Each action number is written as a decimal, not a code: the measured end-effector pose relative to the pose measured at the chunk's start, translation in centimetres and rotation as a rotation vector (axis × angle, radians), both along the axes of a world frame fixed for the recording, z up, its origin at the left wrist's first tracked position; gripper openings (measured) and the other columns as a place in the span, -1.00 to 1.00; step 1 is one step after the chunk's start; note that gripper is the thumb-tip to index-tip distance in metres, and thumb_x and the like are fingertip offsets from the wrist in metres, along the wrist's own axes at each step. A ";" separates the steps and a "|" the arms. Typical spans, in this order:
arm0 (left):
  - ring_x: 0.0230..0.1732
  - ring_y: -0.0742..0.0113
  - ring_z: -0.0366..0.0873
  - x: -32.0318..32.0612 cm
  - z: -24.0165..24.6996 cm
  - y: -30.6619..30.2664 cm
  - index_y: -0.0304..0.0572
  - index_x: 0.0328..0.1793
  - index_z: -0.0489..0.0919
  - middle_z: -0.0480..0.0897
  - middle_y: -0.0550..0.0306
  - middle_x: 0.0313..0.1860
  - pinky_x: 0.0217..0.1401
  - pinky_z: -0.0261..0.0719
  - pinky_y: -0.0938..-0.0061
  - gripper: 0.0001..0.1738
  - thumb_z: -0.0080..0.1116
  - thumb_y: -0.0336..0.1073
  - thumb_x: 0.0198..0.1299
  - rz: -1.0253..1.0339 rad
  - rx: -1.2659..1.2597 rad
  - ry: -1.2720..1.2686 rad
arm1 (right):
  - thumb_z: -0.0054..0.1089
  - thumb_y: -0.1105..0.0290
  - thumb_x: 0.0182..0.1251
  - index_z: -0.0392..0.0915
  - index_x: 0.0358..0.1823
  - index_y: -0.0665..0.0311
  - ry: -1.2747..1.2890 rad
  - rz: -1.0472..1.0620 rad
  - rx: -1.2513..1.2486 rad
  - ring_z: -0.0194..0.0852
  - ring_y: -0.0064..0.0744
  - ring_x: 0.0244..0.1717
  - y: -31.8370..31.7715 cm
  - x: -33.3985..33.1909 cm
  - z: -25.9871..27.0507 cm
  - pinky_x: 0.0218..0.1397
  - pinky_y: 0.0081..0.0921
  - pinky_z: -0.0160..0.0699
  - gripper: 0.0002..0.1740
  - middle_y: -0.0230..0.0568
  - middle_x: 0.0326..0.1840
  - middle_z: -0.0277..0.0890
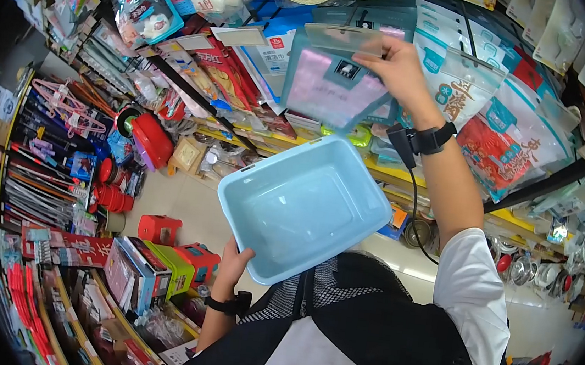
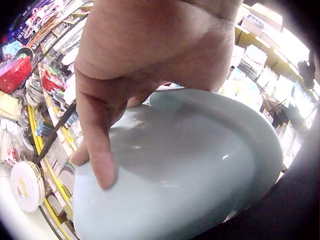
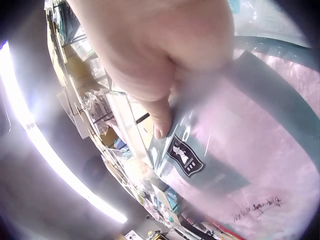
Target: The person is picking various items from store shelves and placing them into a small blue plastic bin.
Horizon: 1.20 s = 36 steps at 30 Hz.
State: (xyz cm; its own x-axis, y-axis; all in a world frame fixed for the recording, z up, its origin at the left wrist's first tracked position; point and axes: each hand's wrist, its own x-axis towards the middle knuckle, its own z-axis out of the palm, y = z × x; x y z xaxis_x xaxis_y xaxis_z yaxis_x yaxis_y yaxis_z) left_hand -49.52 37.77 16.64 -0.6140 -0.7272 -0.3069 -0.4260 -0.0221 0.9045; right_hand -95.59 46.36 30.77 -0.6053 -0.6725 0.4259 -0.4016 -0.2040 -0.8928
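A light blue plastic basin (image 1: 303,212), with nothing lying in it, is tilted in front of the body. My left hand (image 1: 232,265) grips its near left corner, the thumb over the rim. In the left wrist view, fingers (image 2: 102,162) press along the outer wall of the basin (image 2: 175,160). Up at the shelf rack, my right hand (image 1: 407,77) pinches the top edge of a flat grey-green plastic pack (image 1: 324,86) with pink fabric-like contents. The right wrist view shows the pack's black label (image 3: 186,156) beside my thumb (image 3: 161,125).
More hanging packs surround the right hand, among them a white and red bag (image 1: 500,144) and a blue-white pack (image 1: 266,62). A yellow-edged shelf (image 1: 379,170) runs behind the basin. Red stools (image 1: 159,228) and boxed goods (image 1: 148,271) stand at the left.
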 end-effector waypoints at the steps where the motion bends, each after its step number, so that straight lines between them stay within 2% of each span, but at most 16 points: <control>1: -0.09 0.27 0.58 0.0 0.0 0.3 -0.47 0.14 0.50 0.64 0.01 -0.08 0.03 0.52 0.43 -0.48 0.05 -0.46 -0.05 0.016 -0.001 0.006 | 0.41 0.42 0.17 0.66 -0.17 0.38 0.000 -0.006 -0.051 0.44 -0.71 -0.37 0.0 -0.6 0.1 -0.32 -0.67 0.43 -0.76 -0.37 -0.38 0.64; 8: -0.12 0.22 0.59 0.0 0.1 2.9 -0.49 0.11 0.48 0.64 -0.05 -0.13 0.01 0.53 0.41 -0.48 0.06 -0.43 -0.06 0.116 -0.006 -0.017 | 0.37 0.47 0.21 0.64 -0.10 0.35 -0.030 0.058 -0.052 0.42 -0.76 -0.41 -0.3 -1.7 2.5 -0.40 -0.73 0.34 -0.76 -0.46 -0.35 0.62; 10: -0.13 0.22 0.59 0.3 0.0 3.5 -0.50 0.11 0.48 0.64 -0.06 -0.14 0.00 0.53 0.41 -0.48 0.07 -0.42 -0.07 0.130 -0.020 -0.005 | 0.39 0.41 0.21 0.65 -0.14 0.36 0.186 0.030 0.010 0.39 -0.76 -0.41 -0.5 -1.4 2.5 -0.41 -0.72 0.32 -0.76 -0.48 -0.39 0.60; 14: -0.13 0.21 0.59 0.6 -0.5 4.1 -0.50 0.10 0.48 0.64 -0.06 -0.15 0.00 0.53 0.41 -0.47 0.07 -0.41 -0.07 0.149 -0.010 -0.011 | 0.40 0.36 0.16 0.69 -0.26 0.28 0.194 0.008 0.072 0.31 -0.69 -0.48 -0.2 -1.4 3.5 -0.41 -0.61 0.32 -0.82 -0.43 -0.50 0.54; 17: -0.13 0.21 0.59 0.6 -0.8 4.6 -0.50 0.10 0.48 0.64 -0.06 -0.15 0.01 0.53 0.40 -0.47 0.07 -0.41 -0.08 0.164 -0.005 0.009 | 0.39 0.33 0.17 0.71 -0.29 0.29 0.202 0.053 -0.042 0.31 -0.67 -0.49 -0.3 -2.6 2.9 -0.39 -0.60 0.34 -0.82 -0.44 -0.49 0.54; 19: -0.13 0.20 0.59 0.7 -0.9 4.7 -0.50 0.11 0.47 0.64 -0.07 -0.14 0.01 0.53 0.39 -0.46 0.06 -0.42 -0.08 0.148 -0.005 -0.007 | 0.35 0.37 0.24 0.68 -0.18 0.38 0.253 0.038 0.116 0.43 -0.73 -0.36 -0.1 -2.7 3.1 -0.26 -0.70 0.41 -0.78 -0.46 -0.34 0.64; 22: -0.12 0.20 0.58 0.4 -0.7 4.9 -0.49 0.13 0.46 0.64 -0.07 -0.13 0.02 0.52 0.39 -0.45 0.06 -0.42 -0.08 0.159 -0.015 0.004 | 0.34 0.37 0.26 0.69 -0.13 0.38 0.163 0.104 0.174 0.47 -0.70 -0.32 -0.1 -3.4 3.8 -0.22 -0.69 0.42 -0.76 -0.45 -0.30 0.66; 23: -0.12 0.20 0.58 0.4 -0.7 5.0 -0.49 0.13 0.46 0.64 -0.07 -0.13 0.02 0.52 0.39 -0.45 0.06 -0.42 -0.08 0.160 -0.012 0.003 | 0.30 0.38 0.28 0.69 -0.10 0.39 0.061 0.275 0.097 0.48 -0.69 -0.28 -0.2 -4.5 3.7 -0.19 -0.68 0.44 -0.75 -0.42 -0.27 0.67; 24: -0.12 0.19 0.58 0.4 -0.7 5.1 -0.49 0.14 0.46 0.64 -0.07 -0.13 0.02 0.52 0.39 -0.44 0.06 -0.43 -0.08 0.160 -0.014 0.012 | 0.30 0.38 0.28 0.69 -0.10 0.39 0.060 0.276 0.099 0.48 -0.69 -0.28 0.0 -4.8 3.7 -0.19 -0.68 0.44 -0.75 -0.42 -0.27 0.67; 26: -0.12 0.19 0.58 0.6 -0.5 5.2 -0.49 0.15 0.46 0.63 -0.08 -0.12 0.02 0.53 0.39 -0.44 0.05 -0.43 -0.08 0.161 -0.013 0.020 | 0.27 0.44 0.26 0.70 -0.03 0.33 0.200 0.161 0.191 0.52 -0.62 -0.25 0.4 -5.2 3.8 -0.15 -0.61 0.47 -0.73 -0.33 -0.23 0.68; 28: -0.12 0.19 0.58 0.8 -0.4 5.3 -0.49 0.16 0.45 0.63 -0.09 -0.12 0.01 0.53 0.39 -0.43 0.05 -0.43 -0.08 0.176 -0.003 -0.004 | 0.23 0.45 0.28 0.70 -0.01 0.30 0.203 0.163 0.198 0.53 -0.58 -0.28 0.2 -5.0 3.7 -0.14 -0.58 0.49 -0.73 -0.27 -0.22 0.70; 30: -0.12 0.20 0.58 1.3 -0.9 5.2 -0.49 0.16 0.45 0.64 -0.08 -0.13 0.00 0.53 0.39 -0.43 0.06 -0.42 -0.07 0.184 0.003 0.004 | 0.20 0.47 0.27 0.71 -0.05 0.23 0.412 -0.049 0.134 0.60 -0.36 -0.20 -0.5 -5.7 2.8 -0.06 -0.43 0.54 -0.75 -0.17 -0.19 0.70; 31: -0.13 0.20 0.59 1.4 -1.1 5.2 -0.50 0.15 0.46 0.64 -0.08 -0.13 -0.01 0.53 0.39 -0.44 0.06 -0.42 -0.07 0.189 0.006 0.010 | 0.20 0.47 0.27 0.71 -0.05 0.23 0.414 -0.046 0.136 0.60 -0.36 -0.20 -0.8 -6.1 2.7 -0.06 -0.43 0.54 -0.75 -0.17 -0.19 0.70; 33: -0.13 0.21 0.59 1.7 -0.9 5.4 -0.50 0.15 0.46 0.64 -0.08 -0.14 -0.01 0.54 0.39 -0.44 0.06 -0.42 -0.07 0.196 -0.001 0.004 | 0.20 0.51 0.18 0.70 -0.11 0.18 1.030 -0.426 0.066 0.55 -0.10 -0.06 -1.5 -6.8 2.4 0.05 -0.24 0.51 -0.75 -0.10 -0.15 0.65; 34: -0.14 0.21 0.59 1.8 -0.8 5.5 -0.50 0.14 0.46 0.64 -0.07 -0.15 -0.02 0.54 0.39 -0.45 0.07 -0.41 -0.07 0.199 -0.013 -0.001 | 0.20 0.51 0.18 0.70 -0.11 0.18 1.030 -0.419 0.067 0.55 -0.10 -0.06 -1.9 -7.0 2.2 0.05 -0.24 0.51 -0.75 -0.10 -0.15 0.65; 36: -0.15 0.21 0.59 2.0 -0.9 5.6 -0.50 0.13 0.47 0.64 -0.07 -0.16 -0.03 0.54 0.39 -0.45 0.07 -0.41 -0.07 0.209 -0.016 0.006 | 0.18 0.52 0.10 0.68 -0.14 0.16 1.160 -0.581 -0.012 0.47 0.03 0.03 -2.6 -7.4 1.6 0.09 -0.13 0.47 -0.73 -0.12 -0.15 0.62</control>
State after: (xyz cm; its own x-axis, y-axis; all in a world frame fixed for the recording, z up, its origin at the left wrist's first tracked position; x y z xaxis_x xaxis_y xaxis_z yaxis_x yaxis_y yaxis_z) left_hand -47.47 43.33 15.78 -0.4511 -0.8436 -0.2913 -0.4085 -0.0950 0.9078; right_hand -102.95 43.75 32.39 -0.0821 -0.4300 0.8991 -0.9664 0.2550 0.0337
